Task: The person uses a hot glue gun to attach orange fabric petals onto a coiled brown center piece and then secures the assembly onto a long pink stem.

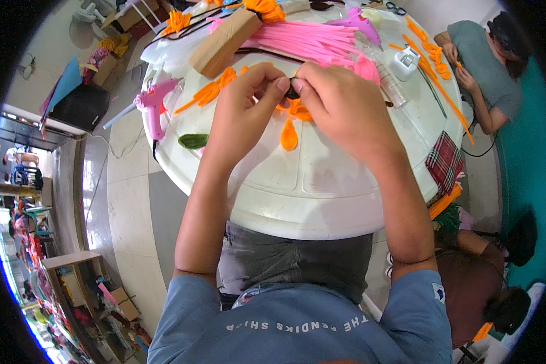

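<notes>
Above the middle of a round white table, my left hand and my right hand meet fingertip to fingertip. Both are closed in a pinch on a small black piece, mostly hidden by the thumbs and fingers. Just below it, orange fuzzy loops show partly behind my right hand; whether they join the black piece I cannot tell. An orange petal shape points toward me. Left of my left wrist lies a dark green leaf shape, and orange twisted pieces lie beyond.
A pink glue gun sits at the left edge, a lilac one at the back. A brown block lies beside pink fuzzy stems. Rightward are a clear tube, a white plug adapter and plaid cloth. Two people sit at right.
</notes>
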The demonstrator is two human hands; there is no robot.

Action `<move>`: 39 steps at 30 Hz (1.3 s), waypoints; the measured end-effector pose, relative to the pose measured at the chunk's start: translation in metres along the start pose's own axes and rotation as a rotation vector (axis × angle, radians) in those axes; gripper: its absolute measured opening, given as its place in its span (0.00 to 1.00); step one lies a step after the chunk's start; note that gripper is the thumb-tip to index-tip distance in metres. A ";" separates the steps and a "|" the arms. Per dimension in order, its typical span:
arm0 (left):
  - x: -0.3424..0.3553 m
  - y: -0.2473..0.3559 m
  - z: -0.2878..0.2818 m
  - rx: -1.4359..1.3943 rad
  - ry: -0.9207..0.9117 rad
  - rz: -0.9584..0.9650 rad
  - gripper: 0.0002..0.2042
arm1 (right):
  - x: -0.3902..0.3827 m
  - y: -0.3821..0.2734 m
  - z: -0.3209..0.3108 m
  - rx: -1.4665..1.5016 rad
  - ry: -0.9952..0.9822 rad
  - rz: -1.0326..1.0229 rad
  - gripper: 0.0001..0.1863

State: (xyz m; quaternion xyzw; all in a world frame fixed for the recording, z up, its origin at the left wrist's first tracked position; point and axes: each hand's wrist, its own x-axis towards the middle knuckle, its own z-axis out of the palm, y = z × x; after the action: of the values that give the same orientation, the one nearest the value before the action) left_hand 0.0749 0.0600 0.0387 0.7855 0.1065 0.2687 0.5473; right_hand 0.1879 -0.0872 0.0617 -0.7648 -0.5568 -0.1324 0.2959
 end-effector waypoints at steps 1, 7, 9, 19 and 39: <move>0.000 -0.001 0.000 0.031 0.006 0.014 0.08 | 0.000 0.001 0.001 -0.004 0.005 0.002 0.11; 0.002 -0.001 -0.001 0.010 0.055 0.051 0.07 | 0.002 -0.004 -0.001 0.061 0.026 0.057 0.11; 0.001 -0.001 0.000 -0.030 0.077 0.061 0.07 | 0.002 -0.007 -0.004 0.098 0.033 0.087 0.11; -0.001 -0.003 0.000 -0.129 0.101 0.060 0.06 | 0.001 -0.008 -0.005 0.173 0.044 0.109 0.12; 0.001 -0.001 -0.002 -0.105 0.037 0.058 0.09 | 0.001 0.001 -0.004 0.120 0.070 -0.023 0.10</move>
State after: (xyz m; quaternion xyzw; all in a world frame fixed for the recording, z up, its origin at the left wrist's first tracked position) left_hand 0.0751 0.0625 0.0391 0.7534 0.0794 0.3042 0.5776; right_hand 0.1903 -0.0891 0.0656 -0.7342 -0.5616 -0.1290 0.3589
